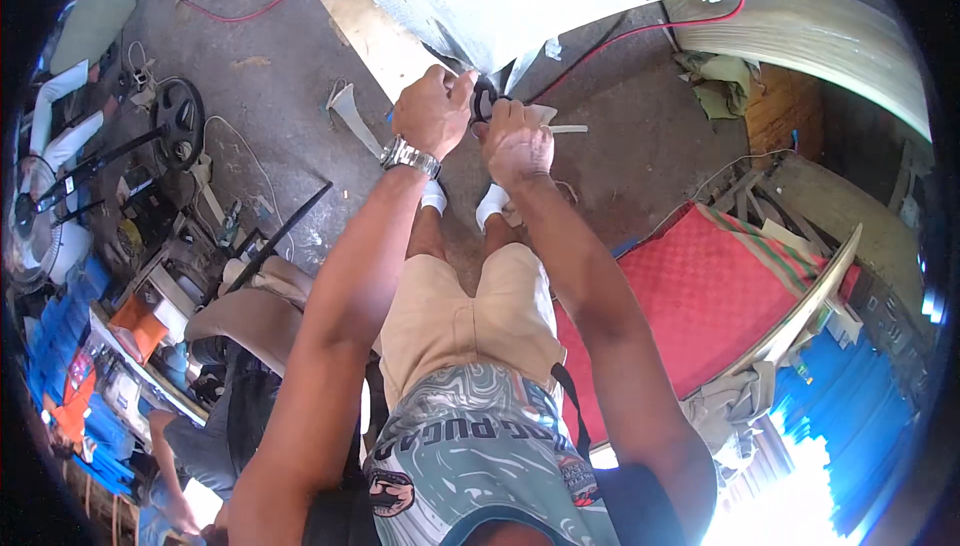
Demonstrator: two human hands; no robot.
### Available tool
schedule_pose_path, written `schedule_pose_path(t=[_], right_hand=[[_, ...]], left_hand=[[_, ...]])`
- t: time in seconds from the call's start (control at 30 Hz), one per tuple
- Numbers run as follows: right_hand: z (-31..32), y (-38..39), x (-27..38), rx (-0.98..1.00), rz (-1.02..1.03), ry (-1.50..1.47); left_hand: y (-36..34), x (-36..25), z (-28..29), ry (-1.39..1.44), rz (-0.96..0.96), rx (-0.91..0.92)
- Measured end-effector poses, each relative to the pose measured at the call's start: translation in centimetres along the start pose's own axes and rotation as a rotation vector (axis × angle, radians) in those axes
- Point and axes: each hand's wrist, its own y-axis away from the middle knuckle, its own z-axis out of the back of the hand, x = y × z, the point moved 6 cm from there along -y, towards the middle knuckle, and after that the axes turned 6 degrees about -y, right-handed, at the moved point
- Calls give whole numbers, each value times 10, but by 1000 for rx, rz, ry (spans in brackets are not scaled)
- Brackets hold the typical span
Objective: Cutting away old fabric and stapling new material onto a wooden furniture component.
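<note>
In front of me the corner of a pale grey sheet (470,6) hangs over a light wooden board (370,31). My left hand (435,111), with a metal watch on its wrist, is closed at that corner; what its fingers pinch is hidden. Close beside it, my right hand (517,141) is closed round a black looped object (484,101), perhaps a scissors handle, though its full shape is covered. A short white strip (570,129) sticks out to the right from behind the right hand. Both arms reach forward.
A red hose (655,28) runs by the board's right side. At left are a black steering wheel (178,124), a standing fan (35,216) and a seated person (235,416). A red cloth-covered surface (700,296) stands at right. A curved pale panel (830,36) is at far right.
</note>
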Motion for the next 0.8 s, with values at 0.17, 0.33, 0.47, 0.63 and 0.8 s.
schedule_pose_path(t=[0.17, 0.33, 0.47, 0.63, 0.8], right_hand=[[-4, 7, 4, 85, 38, -22], [-6, 10, -1, 270, -97, -9], [2, 32, -14, 295, -162, -50], [11, 133, -57, 557, -422, -43], [42, 185, -60, 411, -363, -59]], left_hand=[[11, 1, 14, 139, 77, -56], [-18, 1, 32, 61, 178, 2], [-63, 15, 28, 66, 212, 11], [-86, 42, -3, 323, 38, 147], [-73, 50, 0, 454, -40, 131]])
